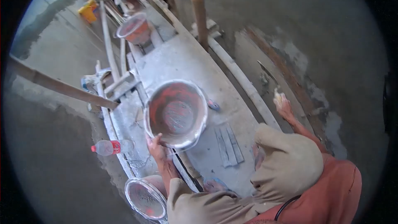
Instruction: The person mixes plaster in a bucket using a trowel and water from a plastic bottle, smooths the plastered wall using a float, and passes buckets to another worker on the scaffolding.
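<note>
Bucket (178,114) in left grip (156,146), thin-bladed tool (268,71) in right grip (282,105).
My left grip's closed on the bucket's near rim, at the platform (207,79) (resting or lifted, can't tell); right's closed round the handle, beyond the platform edge.

One platform (232,103), long, pale, whitish-smeared.
Far end: one smaller bucket (134,29), reddish, upright.
Middle: one large round bucket (177,114), inside smeared red and grey; contact with platform unclear.
Just beside it: one small blue item (213,105).
Nearer: flat grey strips (228,145), side by side.
Left edge: one clear bottle (108,147), red cap, lying sideways.
</note>
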`<state>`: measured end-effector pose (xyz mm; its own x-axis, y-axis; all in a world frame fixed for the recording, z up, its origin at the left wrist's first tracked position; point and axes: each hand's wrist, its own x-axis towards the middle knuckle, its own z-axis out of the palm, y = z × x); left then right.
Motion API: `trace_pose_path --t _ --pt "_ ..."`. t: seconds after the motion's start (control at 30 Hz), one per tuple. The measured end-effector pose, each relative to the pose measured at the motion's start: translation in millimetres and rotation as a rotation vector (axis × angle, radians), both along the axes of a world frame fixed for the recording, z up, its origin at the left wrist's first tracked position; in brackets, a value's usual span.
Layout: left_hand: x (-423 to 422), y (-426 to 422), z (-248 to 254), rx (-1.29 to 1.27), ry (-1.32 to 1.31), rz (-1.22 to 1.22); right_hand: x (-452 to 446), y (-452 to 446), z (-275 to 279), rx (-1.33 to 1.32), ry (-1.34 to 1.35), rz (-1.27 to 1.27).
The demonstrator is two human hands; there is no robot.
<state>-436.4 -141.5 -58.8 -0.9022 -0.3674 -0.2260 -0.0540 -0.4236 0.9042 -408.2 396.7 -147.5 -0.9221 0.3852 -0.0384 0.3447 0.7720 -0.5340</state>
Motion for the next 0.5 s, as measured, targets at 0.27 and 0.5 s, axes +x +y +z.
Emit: trace_pose_path --t 0.27,0.5 --pt "17.2 -9.5 -0.9 -0.026 -0.131 0.079 3.8 12.9 -21.5 0.019 -0.135 -0.08" --pt "27.6 -38.9 -17.5 0.008 -0.243 0.029 -19.4 36.2 -80.5 0.087 -0.284 -0.121"
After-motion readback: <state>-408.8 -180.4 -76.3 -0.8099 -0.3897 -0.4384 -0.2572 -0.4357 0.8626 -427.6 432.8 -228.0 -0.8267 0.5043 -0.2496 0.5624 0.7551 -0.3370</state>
